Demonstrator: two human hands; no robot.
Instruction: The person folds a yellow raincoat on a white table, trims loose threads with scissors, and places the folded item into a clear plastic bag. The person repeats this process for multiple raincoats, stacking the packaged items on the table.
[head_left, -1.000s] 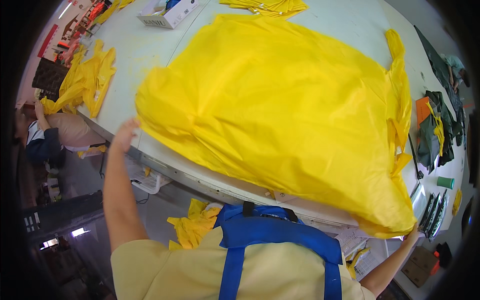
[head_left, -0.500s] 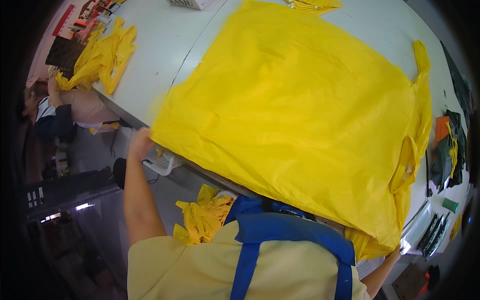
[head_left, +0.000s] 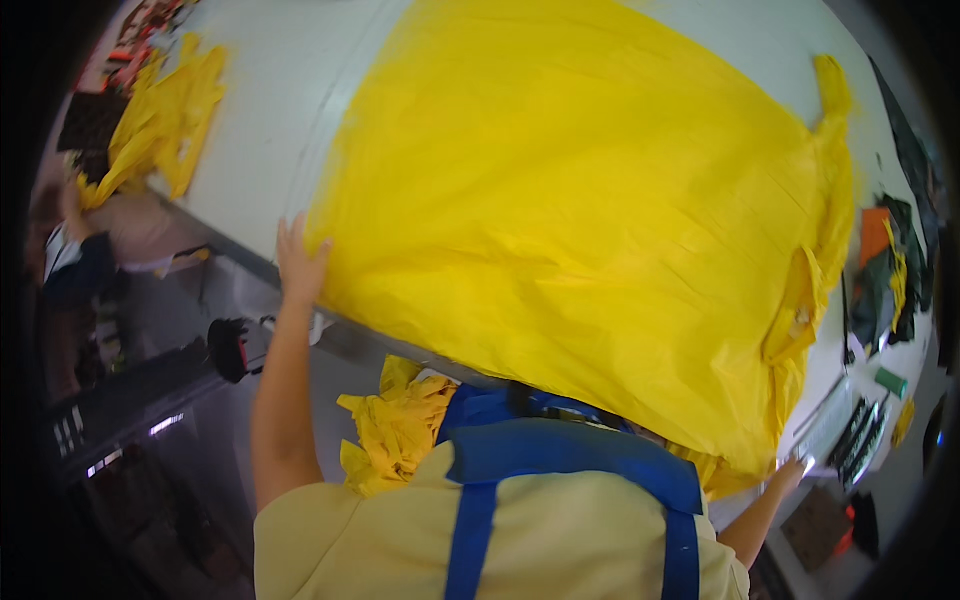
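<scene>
A broad white table fills the top of the frame, its rim curving down from upper left to lower right, a thin dark seam crossing its bare stretch at upper left. Over its middle lies the wide, glossy yellow fabric piece, faintly creased, a narrow sleeve-like strip bunched along its right side, its lower edge hanging over the rim. The person's left hand, left of centre, has its fingers spread at the fabric's left edge; the right hand, low at right, is beside its lower corner, too blurred for me to tell whether it pinches anything. Against the blue apron sits a crumpled yellow cloth bundle, below table level. At the table's right side I see dark green cloth, a small green cylinder and dark, shiny flat packets. At upper left, a co-worker's hand is beside a rumpled yellow cloth heap. Grey floor shows below the rim.
</scene>
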